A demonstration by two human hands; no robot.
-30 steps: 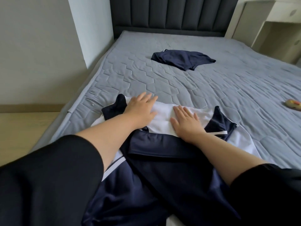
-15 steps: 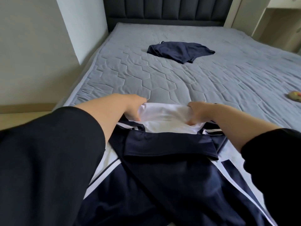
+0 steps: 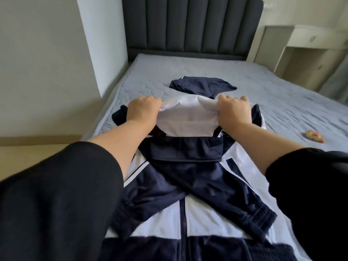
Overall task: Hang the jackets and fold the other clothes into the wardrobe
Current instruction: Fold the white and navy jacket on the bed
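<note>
A navy and white track jacket lies on the near end of the grey bed, its two navy sleeves crossed over the front. My left hand grips the left corner of the jacket's white far end. My right hand grips the right corner. Both hands hold that white part lifted off the bed and curled back over the navy band. A second navy garment lies crumpled farther up the bed, just beyond my hands.
A dark padded headboard stands at the far end. White wall and a wall corner run along the bed's left side. A pale bedside unit stands at the back right. A small yellow-red object lies on the bed's right.
My hands went from lying flat on the white part to gripping its two corners and raising it off the bed. My view has tilted up toward the headboard.
</note>
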